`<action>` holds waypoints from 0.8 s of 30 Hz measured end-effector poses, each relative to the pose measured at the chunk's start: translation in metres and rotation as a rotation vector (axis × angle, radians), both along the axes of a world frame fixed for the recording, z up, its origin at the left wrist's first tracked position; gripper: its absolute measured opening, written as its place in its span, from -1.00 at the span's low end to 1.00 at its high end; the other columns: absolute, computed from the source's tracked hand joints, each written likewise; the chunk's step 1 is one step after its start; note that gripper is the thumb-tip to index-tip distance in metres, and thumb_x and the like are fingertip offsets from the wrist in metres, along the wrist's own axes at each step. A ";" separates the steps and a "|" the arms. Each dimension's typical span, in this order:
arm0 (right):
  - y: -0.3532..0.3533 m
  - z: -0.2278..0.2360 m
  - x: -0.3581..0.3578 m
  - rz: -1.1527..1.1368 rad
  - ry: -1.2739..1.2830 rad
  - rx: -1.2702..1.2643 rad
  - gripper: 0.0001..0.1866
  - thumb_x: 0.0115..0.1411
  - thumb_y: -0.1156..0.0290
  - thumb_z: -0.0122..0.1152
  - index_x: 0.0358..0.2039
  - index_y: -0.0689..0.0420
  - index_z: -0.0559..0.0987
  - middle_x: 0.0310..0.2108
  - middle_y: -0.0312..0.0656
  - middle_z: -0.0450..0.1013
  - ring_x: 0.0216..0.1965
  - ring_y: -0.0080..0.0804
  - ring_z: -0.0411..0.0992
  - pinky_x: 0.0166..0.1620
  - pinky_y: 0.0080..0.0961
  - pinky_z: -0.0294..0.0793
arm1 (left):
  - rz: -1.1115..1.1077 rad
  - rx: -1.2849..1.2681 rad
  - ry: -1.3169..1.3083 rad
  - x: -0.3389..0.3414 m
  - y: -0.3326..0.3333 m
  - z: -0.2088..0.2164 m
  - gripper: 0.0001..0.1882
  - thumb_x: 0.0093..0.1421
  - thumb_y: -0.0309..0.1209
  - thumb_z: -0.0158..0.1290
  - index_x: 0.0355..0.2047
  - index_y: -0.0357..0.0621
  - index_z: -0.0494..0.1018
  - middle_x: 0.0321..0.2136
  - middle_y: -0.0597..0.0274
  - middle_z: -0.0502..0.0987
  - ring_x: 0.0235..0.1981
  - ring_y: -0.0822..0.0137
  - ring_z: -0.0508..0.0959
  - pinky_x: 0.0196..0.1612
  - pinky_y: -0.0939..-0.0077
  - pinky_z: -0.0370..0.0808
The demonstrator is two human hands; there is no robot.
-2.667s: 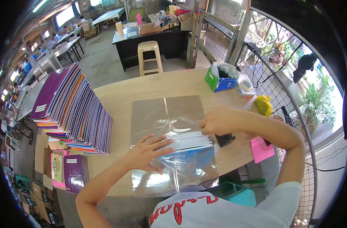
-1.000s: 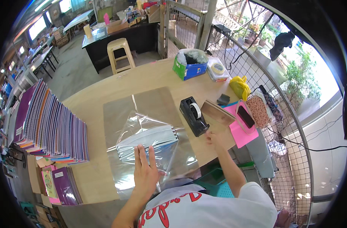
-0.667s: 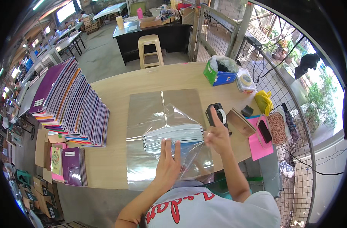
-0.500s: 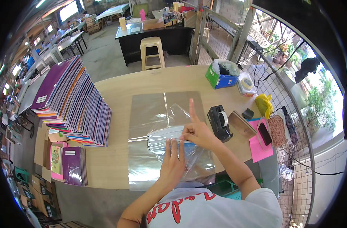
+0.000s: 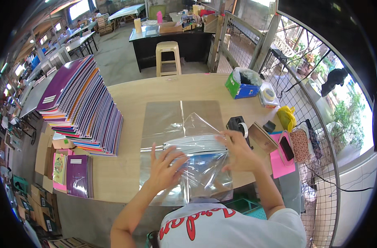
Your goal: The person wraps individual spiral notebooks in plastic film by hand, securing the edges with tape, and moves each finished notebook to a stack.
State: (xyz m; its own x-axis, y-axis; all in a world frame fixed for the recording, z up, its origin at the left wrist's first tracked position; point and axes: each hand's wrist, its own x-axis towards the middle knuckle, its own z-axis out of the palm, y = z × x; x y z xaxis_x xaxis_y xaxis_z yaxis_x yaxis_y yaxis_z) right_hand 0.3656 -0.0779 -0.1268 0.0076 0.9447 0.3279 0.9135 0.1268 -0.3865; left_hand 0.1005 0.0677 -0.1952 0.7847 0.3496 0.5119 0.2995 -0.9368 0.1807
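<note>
A thick bundle with pale, layered edges (image 5: 196, 143), perhaps stacked notebooks, lies on a wide clear plastic sheet (image 5: 161, 120). Film folds over its near side, where blue shows through. At the bundle's near left is my left hand (image 5: 167, 167), open with fingers spread over the film. My right hand (image 5: 242, 153) is at the bundle's right end, thumb and fingers apart; whether its fingertips touch the film, I cannot tell. Just beyond the right hand stands a black tape dispenser (image 5: 235, 122) with a roll of clear tape, partly hidden by that hand.
A tall stack of spiral notebooks (image 5: 87, 111) stands at left, with a smaller purple pile (image 5: 77, 175) nearer. To the right are a green-blue box (image 5: 243, 89), a brown case (image 5: 263, 138), a phone (image 5: 286, 147) on pink paper and a yellow cloth (image 5: 286, 117). Wire mesh runs alongside.
My hands have come apart: the left moved left and spread its fingers, while the right moved right to the bundle's end and no longer points its index finger. More of the bundle shows.
</note>
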 end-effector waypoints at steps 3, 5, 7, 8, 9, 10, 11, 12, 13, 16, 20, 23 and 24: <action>-0.008 -0.021 -0.019 0.013 -0.053 0.078 -0.16 -0.19 0.37 0.51 0.20 -0.15 0.44 -0.16 -0.29 0.45 0.04 -0.18 0.31 0.13 -0.11 0.22 | -0.328 0.016 -0.221 0.023 0.008 0.025 -0.31 -0.11 -0.30 0.39 0.09 0.19 0.44 0.15 0.24 0.39 0.26 0.15 0.30 0.33 -0.23 -0.02; 0.003 -0.033 -0.020 0.060 0.023 0.155 -0.27 -0.18 0.40 0.50 0.11 -0.11 0.51 -0.17 -0.25 0.44 0.01 -0.18 0.33 0.10 -0.15 0.25 | -0.346 -0.540 -0.405 0.022 0.002 0.054 -0.41 -0.11 -0.27 0.41 -0.02 0.09 0.49 0.01 0.20 0.45 0.15 0.10 0.38 0.32 -0.08 0.08; 0.008 -0.034 -0.022 0.110 0.101 0.232 -0.38 -0.16 0.43 0.48 0.02 -0.06 0.58 -0.17 -0.21 0.43 -0.02 -0.18 0.35 0.07 -0.19 0.29 | -0.232 -0.659 -0.465 0.025 -0.002 0.055 -0.43 -0.13 -0.27 0.42 -0.06 0.04 0.51 -0.07 0.19 0.47 0.07 0.09 0.42 0.29 -0.02 0.13; 0.012 -0.029 -0.026 0.052 0.241 0.194 -0.48 -0.13 0.46 0.46 -0.06 -0.02 0.61 -0.19 -0.21 0.43 -0.05 -0.19 0.37 0.05 -0.22 0.32 | -0.165 -0.709 -0.489 0.023 -0.003 0.052 -0.44 -0.14 -0.27 0.42 -0.08 0.02 0.51 -0.10 0.19 0.47 0.03 0.08 0.44 0.28 0.01 0.15; 0.015 -0.021 -0.029 -0.008 0.376 0.154 -0.58 -0.10 0.48 0.44 -0.14 0.02 0.64 -0.21 -0.20 0.43 -0.08 -0.19 0.38 0.02 -0.25 0.35 | -0.102 -0.762 -0.519 0.023 -0.004 0.049 -0.45 -0.14 -0.27 0.43 -0.10 0.00 0.52 -0.14 0.19 0.48 -0.01 0.07 0.46 0.27 0.04 0.18; 0.016 -0.010 -0.034 -0.005 0.380 0.160 -0.58 -0.10 0.48 0.44 -0.14 0.02 0.64 -0.21 -0.20 0.43 -0.08 -0.19 0.38 0.02 -0.25 0.35 | -0.049 -0.570 -0.405 0.023 -0.007 0.035 -0.45 -0.15 -0.29 0.42 -0.10 -0.02 0.52 -0.17 0.20 0.48 -0.06 0.09 0.46 0.19 0.07 0.23; 0.014 0.002 -0.038 -0.054 0.424 0.172 -0.65 -0.08 0.50 0.44 -0.20 0.06 0.64 -0.28 -0.23 0.43 -0.13 -0.21 0.40 -0.04 -0.29 0.38 | 0.002 -0.384 -0.293 0.024 -0.008 0.023 -0.44 -0.15 -0.31 0.42 -0.09 -0.03 0.51 -0.20 0.20 0.48 -0.10 0.10 0.47 0.11 0.11 0.29; 0.013 0.009 -0.040 -0.105 0.463 0.188 -0.72 -0.06 0.51 0.43 -0.27 0.10 0.65 -0.34 -0.25 0.44 -0.18 -0.24 0.42 -0.09 -0.34 0.41 | 0.000 -0.380 -0.294 0.025 -0.004 0.017 -0.44 -0.15 -0.31 0.42 -0.09 -0.03 0.51 -0.20 0.20 0.48 -0.10 0.10 0.47 0.11 0.11 0.29; 0.012 0.006 -0.038 -0.103 0.462 0.192 -0.72 -0.06 0.51 0.43 -0.27 0.10 0.65 -0.34 -0.25 0.44 -0.18 -0.24 0.42 -0.09 -0.34 0.41 | -0.007 -0.324 -0.292 0.025 0.000 0.013 -0.45 -0.15 -0.32 0.41 -0.10 -0.04 0.52 -0.21 0.22 0.49 -0.14 0.16 0.48 0.04 0.15 0.30; 0.003 -0.010 -0.023 -0.172 0.506 0.092 -0.79 -0.03 0.53 0.42 -0.32 0.17 0.65 -0.39 -0.23 0.45 -0.26 -0.29 0.46 -0.14 -0.41 0.45 | -0.027 -0.327 -0.258 0.024 0.002 0.020 -0.54 -0.14 -0.34 0.39 -0.18 -0.03 0.53 -0.26 0.26 0.51 -0.20 0.26 0.50 -0.07 0.22 0.28; 0.007 -0.014 -0.023 -0.199 0.619 0.093 -0.83 -0.03 0.55 0.42 -0.37 0.23 0.63 -0.38 -0.16 0.53 -0.33 -0.33 0.51 -0.20 -0.48 0.47 | 0.068 -0.572 -0.247 0.025 0.006 0.033 -0.80 -0.09 -0.42 0.35 -0.45 -0.08 0.55 -0.39 0.28 0.58 -0.32 0.31 0.59 -0.14 0.27 0.39; 0.012 -0.016 -0.018 -0.260 0.694 0.045 -0.84 -0.04 0.53 0.43 -0.41 0.20 0.63 -0.27 -0.13 0.56 -0.30 -0.33 0.53 -0.18 -0.48 0.48 | 0.073 -0.613 -0.146 0.026 0.012 0.039 -0.80 -0.07 -0.41 0.34 -0.48 -0.10 0.53 -0.40 0.28 0.63 -0.34 0.30 0.62 -0.08 0.26 0.37; 0.015 -0.018 -0.015 -0.263 0.699 0.008 -0.84 -0.05 0.51 0.45 -0.43 0.17 0.63 -0.19 -0.11 0.57 -0.26 -0.33 0.53 -0.16 -0.47 0.48 | 0.069 -0.611 -0.144 0.027 0.015 0.040 -0.80 -0.07 -0.41 0.34 -0.48 -0.10 0.53 -0.40 0.28 0.63 -0.34 0.30 0.62 -0.08 0.26 0.37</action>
State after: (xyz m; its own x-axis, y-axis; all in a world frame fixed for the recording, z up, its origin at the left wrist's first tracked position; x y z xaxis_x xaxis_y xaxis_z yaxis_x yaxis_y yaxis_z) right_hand 0.3507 -0.0631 -0.1448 0.4424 0.8804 0.1707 0.4555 -0.0566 -0.8884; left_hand 0.1275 0.0826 -0.1554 0.6885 0.6593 0.3022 0.2883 -0.6311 0.7201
